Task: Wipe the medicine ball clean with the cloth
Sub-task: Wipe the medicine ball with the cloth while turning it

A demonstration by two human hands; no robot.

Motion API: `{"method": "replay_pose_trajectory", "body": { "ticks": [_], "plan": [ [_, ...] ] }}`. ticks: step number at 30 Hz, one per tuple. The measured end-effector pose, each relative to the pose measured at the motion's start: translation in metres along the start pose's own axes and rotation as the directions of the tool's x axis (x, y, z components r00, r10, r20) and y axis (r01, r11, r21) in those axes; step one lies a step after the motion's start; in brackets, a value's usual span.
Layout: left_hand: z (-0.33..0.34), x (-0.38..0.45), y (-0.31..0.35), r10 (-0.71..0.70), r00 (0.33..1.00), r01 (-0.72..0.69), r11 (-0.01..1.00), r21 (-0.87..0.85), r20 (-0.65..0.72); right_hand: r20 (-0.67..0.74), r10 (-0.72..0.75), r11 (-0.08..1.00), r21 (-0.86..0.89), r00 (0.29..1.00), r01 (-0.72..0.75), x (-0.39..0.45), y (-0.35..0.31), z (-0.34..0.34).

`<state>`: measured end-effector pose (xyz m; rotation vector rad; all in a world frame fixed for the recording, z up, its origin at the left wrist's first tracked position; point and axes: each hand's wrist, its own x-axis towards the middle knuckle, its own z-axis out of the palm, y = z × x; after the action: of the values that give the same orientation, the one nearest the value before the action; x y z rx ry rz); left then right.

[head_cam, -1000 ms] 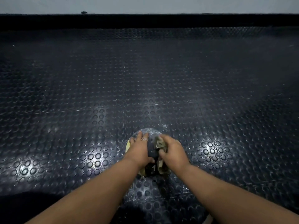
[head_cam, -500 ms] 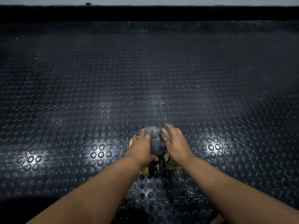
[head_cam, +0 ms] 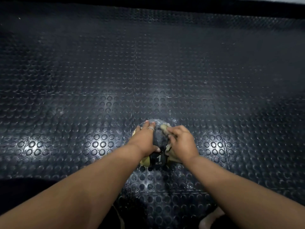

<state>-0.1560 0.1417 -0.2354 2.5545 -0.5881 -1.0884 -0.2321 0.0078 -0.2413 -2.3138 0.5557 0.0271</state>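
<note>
Medicine ball (head_cam: 157,160), black with yellow panels, sitting on the studded rubber floor (head_cam: 148,71) at about six o'clock of the frame's centre, between both forearms. Left hand (head_cam: 145,140) spread over the ball's top and nine o'clock side, fingers fairly straight, a ring (head_cam: 151,128) on one finger, thumb hooked round the near face; grip here looks like a steadying press rather than a clench. Right hand (head_cam: 183,142) curled on the three o'clock side, grasping a bunched pale cloth (head_cam: 165,128), with folds showing past the knuckles at twelve o'clock and under the palm at six.

Judged to be mid-wipe on the upper right of the ball. To do this stroke well: keep the left palm pressing down so the ball cannot roll on the studs; drag the cloth in overlapping arcs from the twelve o'clock crown down toward the floor line; then turn the ball a part-turn with the left and repeat, so the underside and the yellow panels get covered too. Refolding to a fresh face of the cloth likely helps once it greys.

Readable writing: a white "1" above "KG" on the near black panel. No brand name legible.
</note>
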Motion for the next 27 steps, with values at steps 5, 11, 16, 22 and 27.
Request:
{"method": "replay_pose_trajectory", "body": {
  "ticks": [5, 11, 16, 22, 27],
  "plan": [
    [0.001, -0.003, 0.000, -0.002, 1.000, 0.002, 1.000, 0.015, 0.004, 0.084, 0.199, 0.978, -0.078, 0.976, -0.193, 0.033, -0.001, -0.009],
    [-0.002, -0.001, -0.003, -0.007, 1.000, 0.007, 1.000, 0.015, 0.021, 0.063, -0.052, 0.989, -0.134, 0.997, 0.060, -0.016, -0.007, 0.010],
    [0.004, -0.007, 0.004, 0.005, 1.000, -0.008, 0.993, 0.115, 0.027, 0.211, -0.102, 0.932, -0.322, 0.972, 0.168, 0.010, 0.019, -0.006],
    [0.004, -0.007, 0.008, 0.010, 0.999, -0.016, 0.991, 0.134, 0.047, 0.143, 0.186, 0.968, -0.197, 0.972, -0.157, 0.031, 0.006, -0.005],
    [0.000, -0.003, 0.005, 0.006, 0.999, -0.009, 0.996, 0.090, 0.031, 0.038, 0.035, 0.994, -0.107, 0.999, -0.031, -0.011, -0.015, 0.010]
  ]
}}
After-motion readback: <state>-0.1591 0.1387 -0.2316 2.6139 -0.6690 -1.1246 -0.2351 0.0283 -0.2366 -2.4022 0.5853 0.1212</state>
